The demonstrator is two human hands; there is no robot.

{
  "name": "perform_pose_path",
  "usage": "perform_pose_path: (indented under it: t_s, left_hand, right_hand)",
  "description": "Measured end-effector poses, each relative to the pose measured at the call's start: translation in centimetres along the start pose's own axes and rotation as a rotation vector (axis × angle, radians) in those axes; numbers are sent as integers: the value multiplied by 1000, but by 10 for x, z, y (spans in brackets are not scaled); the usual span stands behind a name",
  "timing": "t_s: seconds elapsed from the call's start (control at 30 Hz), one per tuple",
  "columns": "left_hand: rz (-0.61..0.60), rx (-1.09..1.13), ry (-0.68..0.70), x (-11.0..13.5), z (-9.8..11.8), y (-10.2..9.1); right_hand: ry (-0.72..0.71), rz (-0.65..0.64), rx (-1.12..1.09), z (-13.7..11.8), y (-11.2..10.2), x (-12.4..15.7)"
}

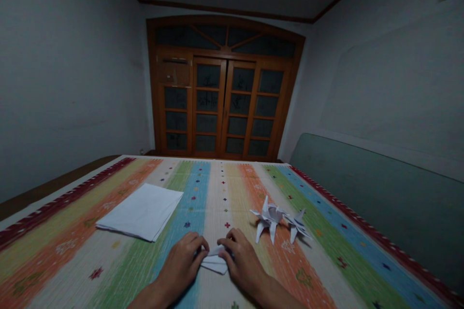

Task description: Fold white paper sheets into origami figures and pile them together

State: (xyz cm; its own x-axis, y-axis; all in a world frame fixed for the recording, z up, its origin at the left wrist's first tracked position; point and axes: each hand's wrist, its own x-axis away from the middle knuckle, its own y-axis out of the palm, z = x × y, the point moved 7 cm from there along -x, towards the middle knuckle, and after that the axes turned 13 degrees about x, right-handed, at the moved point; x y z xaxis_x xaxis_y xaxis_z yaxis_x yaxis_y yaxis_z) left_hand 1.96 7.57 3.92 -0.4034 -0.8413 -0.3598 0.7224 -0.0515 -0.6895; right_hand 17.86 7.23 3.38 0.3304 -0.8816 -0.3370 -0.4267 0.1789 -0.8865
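The left hand (180,265) and the right hand (242,265) sit close together at the near edge of the view, both closed with the fingers curled inward. Between them they grip a folded white paper (214,263), pinching it from either side. Its upper part is mostly hidden by the fingers (232,240) of the right hand, while a flat, pointed flap sticks out below and lies on the cloth. The exact shape of the fold cannot be made out.

Everything lies on a striped woven cloth (224,193) with long bands of orange, green, blue and cream, small embroidered stars and crosses, and a dark red patterned border along both sides. To the left of the hands, well clear of them, is a neat stack of white paper sheets (141,211), lying flat and slightly skewed across the green and blue bands. To the right, just beyond the right hand, stand two white origami figures with sharp, spiky points: a larger one (268,217) and a smaller one (297,225). They sit side by side, their points meeting or nearly so, on the orange and cream bands.

Past the far end of the cloth is a brown wooden double door (224,106) with glass panes. A pale green panel (362,193) runs along the right side.
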Motion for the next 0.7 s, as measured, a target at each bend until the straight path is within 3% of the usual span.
perform_pose_path:
  t_s: [0.23,0.43,0.6,0.7]
  left_hand:
    - [-17,-49,-23,0,-3,3]
    - [23,-144,223,4,9,6]
    - [-87,-221,382,8,16,15]
    - [-160,-237,387,12,23,10]
  right_hand:
    - [37,0,157,5,13,-8]
    - [-10,-12,183,2,13,-9]
    - [-91,144,19,-4,2,-6]
    - [-135,129,-8,-4,5,-4]
